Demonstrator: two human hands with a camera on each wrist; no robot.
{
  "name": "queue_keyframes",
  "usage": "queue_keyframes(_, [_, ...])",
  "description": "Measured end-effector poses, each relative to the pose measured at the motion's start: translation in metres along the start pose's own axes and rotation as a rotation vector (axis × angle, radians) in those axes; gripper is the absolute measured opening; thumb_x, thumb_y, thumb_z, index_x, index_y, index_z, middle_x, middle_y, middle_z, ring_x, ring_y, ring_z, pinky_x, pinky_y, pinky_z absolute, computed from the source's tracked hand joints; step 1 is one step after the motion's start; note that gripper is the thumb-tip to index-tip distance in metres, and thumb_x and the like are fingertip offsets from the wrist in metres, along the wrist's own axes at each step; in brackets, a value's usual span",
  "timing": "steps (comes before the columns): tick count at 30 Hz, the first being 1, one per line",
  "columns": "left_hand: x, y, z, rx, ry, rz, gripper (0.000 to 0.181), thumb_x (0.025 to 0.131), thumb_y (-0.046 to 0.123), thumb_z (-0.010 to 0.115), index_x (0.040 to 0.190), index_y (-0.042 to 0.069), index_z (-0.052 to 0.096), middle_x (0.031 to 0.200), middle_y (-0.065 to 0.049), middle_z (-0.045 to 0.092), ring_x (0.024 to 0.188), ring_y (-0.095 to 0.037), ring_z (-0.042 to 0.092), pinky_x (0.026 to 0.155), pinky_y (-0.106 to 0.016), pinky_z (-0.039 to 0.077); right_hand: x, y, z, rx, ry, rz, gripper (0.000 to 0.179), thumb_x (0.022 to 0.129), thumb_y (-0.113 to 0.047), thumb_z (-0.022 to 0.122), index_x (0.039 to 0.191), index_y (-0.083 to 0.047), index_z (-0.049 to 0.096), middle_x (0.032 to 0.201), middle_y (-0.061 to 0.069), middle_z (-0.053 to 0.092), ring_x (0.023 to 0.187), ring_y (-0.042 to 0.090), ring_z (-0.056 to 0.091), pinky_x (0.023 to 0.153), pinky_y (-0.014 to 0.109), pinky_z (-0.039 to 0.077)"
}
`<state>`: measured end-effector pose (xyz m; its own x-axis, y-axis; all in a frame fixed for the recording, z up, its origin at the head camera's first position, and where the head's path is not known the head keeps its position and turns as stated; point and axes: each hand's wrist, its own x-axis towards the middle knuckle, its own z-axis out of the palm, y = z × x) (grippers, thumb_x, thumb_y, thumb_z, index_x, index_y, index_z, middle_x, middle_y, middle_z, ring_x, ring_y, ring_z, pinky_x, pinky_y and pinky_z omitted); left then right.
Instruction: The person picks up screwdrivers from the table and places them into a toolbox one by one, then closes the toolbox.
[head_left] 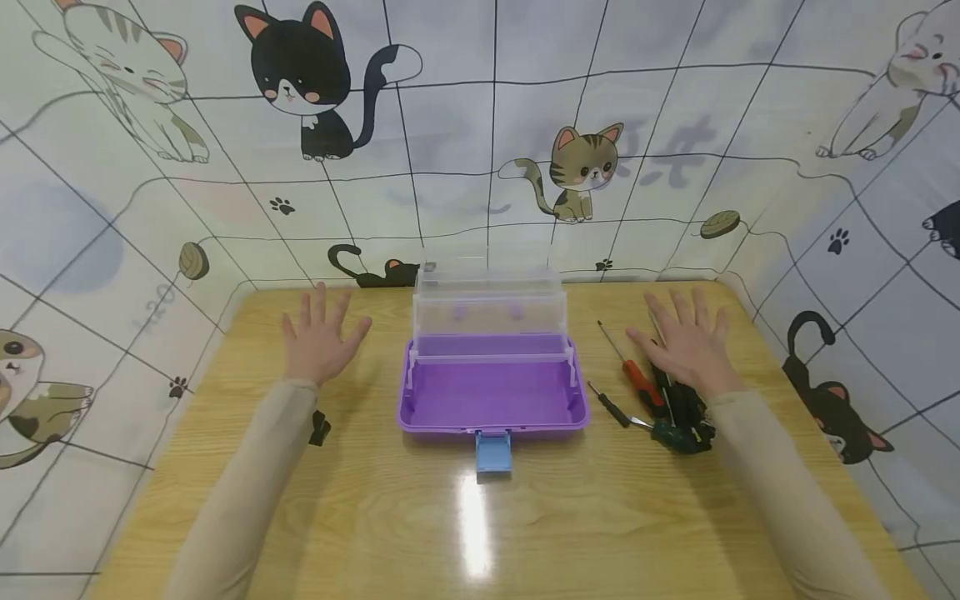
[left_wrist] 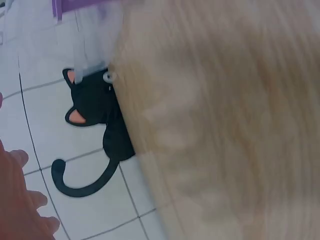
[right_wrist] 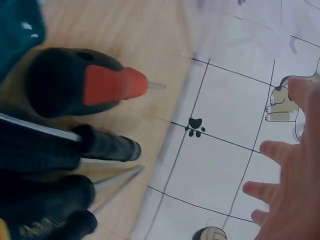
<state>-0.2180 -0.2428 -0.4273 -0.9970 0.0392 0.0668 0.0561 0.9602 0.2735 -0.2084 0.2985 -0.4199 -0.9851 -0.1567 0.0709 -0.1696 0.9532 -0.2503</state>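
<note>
Between my two hands stands a purple toolbox, its clear lid raised at the back and a blue latch hanging down in front. My left hand is held to the left of the box, fingers spread, holding nothing. To the right, my right hand is likewise spread, over a cluster of tools. Among them are a red and black screwdriver, a small black screwdriver and a green-handled screwdriver. Black-handled tools lie beside them, partly hidden by my hand and sleeve in the head view.
A small black object lies by the left forearm. The wooden table meets a white wall covering printed with cats and grid lines at the back and both sides.
</note>
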Motion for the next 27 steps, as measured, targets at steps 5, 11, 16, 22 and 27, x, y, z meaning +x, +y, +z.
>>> queue_keyframes(5, [-0.011, 0.003, 0.016, -0.093, -0.046, 0.091, 0.078, 0.096, 0.065, 0.029, 0.157, 0.02, 0.01, 0.159, -0.019, -0.003, 0.143, -0.042, -0.004, 0.103, -0.07, -0.013, -0.009, -0.002, 0.003, 0.082, 0.052, -0.046, 0.065, 0.103, -0.051, 0.028, 0.147, -0.005, 0.036, 0.142, 0.031, 0.035, 0.135, 0.052, 0.016, 0.098, 0.075, 0.009])
queue_keyframes(11, [-0.025, 0.01, 0.027, -0.186, -0.092, 0.161, 0.077, 0.097, 0.059, 0.037, 0.157, 0.022, 0.007, 0.159, -0.02, 0.002, 0.143, -0.044, 0.0, 0.102, -0.071, -0.012, -0.014, -0.003, 0.005, 0.111, 0.018, -0.055, 0.064, 0.104, -0.047, 0.03, 0.148, 0.0, 0.034, 0.131, 0.029, 0.051, 0.122, 0.052, 0.038, 0.09, 0.072, 0.022])
queue_keyframes(16, [-0.035, 0.018, 0.032, -0.217, -0.137, 0.193, 0.08, 0.096, 0.057, 0.042, 0.157, 0.02, 0.005, 0.159, -0.02, 0.006, 0.143, -0.044, 0.004, 0.105, -0.069, -0.009, -0.017, -0.003, 0.01, 0.119, 0.023, -0.084, 0.06, 0.103, -0.04, 0.04, 0.143, 0.005, 0.037, 0.115, 0.024, 0.062, 0.102, 0.045, 0.055, 0.082, 0.072, 0.029])
queue_keyframes(22, [-0.046, 0.026, 0.035, -0.278, -0.151, 0.242, 0.086, 0.094, 0.053, 0.051, 0.157, 0.022, 0.0, 0.161, -0.013, 0.002, 0.143, -0.042, 0.005, 0.107, -0.068, -0.005, -0.024, -0.004, 0.016, 0.126, 0.023, -0.115, 0.054, 0.103, -0.034, 0.044, 0.139, 0.006, 0.042, 0.112, 0.025, 0.063, 0.101, 0.044, 0.057, 0.08, 0.069, 0.037])
queue_keyframes(27, [-0.056, 0.029, 0.043, -0.306, -0.174, 0.278, 0.095, 0.091, 0.052, 0.057, 0.156, 0.015, 0.0, 0.161, -0.011, -0.002, 0.143, -0.04, 0.007, 0.109, -0.066, 0.0, -0.027, -0.003, 0.027, 0.142, 0.051, -0.142, 0.048, 0.102, -0.028, 0.045, 0.136, 0.007, 0.046, 0.108, 0.022, 0.063, 0.099, 0.041, 0.058, 0.08, 0.066, 0.041])
